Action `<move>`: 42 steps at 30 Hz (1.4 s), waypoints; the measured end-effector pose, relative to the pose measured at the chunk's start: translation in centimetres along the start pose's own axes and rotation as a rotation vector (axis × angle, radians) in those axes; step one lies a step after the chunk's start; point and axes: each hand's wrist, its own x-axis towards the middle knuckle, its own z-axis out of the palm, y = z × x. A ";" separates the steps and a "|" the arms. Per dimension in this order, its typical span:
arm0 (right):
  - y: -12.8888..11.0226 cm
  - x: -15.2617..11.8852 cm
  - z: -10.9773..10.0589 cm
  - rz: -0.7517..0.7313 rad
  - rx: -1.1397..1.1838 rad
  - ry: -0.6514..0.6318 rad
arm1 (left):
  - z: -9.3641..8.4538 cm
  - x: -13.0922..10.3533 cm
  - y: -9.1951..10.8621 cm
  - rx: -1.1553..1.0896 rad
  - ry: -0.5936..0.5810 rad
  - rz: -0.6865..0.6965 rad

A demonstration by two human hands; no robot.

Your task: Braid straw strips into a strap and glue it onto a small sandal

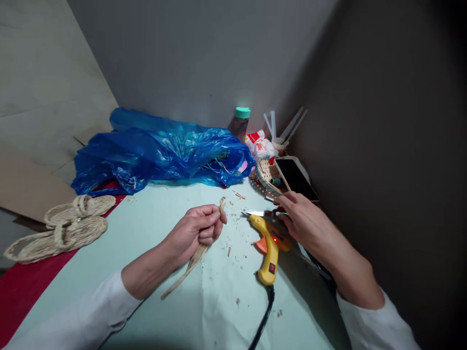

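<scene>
My left hand (199,228) is closed, pinching a pale strip of dried plant fibre (197,257). The strip's short twisted end (222,205) sticks up past the fingertips, and its long tail hangs below the palm toward the table. Over at the right, my right hand (301,214) has its fingers closed around the dark handle of a small bladed tool (257,213). Its shiny pointed blade faces left; whether it is scissors or a knife I cannot tell. Just below that blade lies a yellow glue gun (268,253) with an orange trigger and a lit red light.
A crumpled blue plastic bag (164,150) lies along the back. Woven fibre sandals (73,228) rest at the left on red cloth. At the back right are a small basket (266,170), a tablet (295,177), a green-capped jar (241,119) and glue sticks (292,124). A black cord (264,311) runs forward.
</scene>
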 end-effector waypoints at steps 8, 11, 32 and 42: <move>0.2 -1.1 1.6 0.059 -0.282 -0.021 | -0.3 -0.1 0.8 -0.101 0.024 0.095; 0.6 -0.7 1.9 0.069 -0.180 -0.047 | -0.3 -0.4 1.2 -0.130 0.028 0.095; -8.8 -0.9 -3.0 -0.152 0.667 -0.209 | 0.2 -3.6 0.6 -0.084 -0.007 0.224; -9.4 -1.3 -3.5 -0.200 0.682 -0.255 | 0.6 -4.6 -0.2 -0.051 0.011 0.212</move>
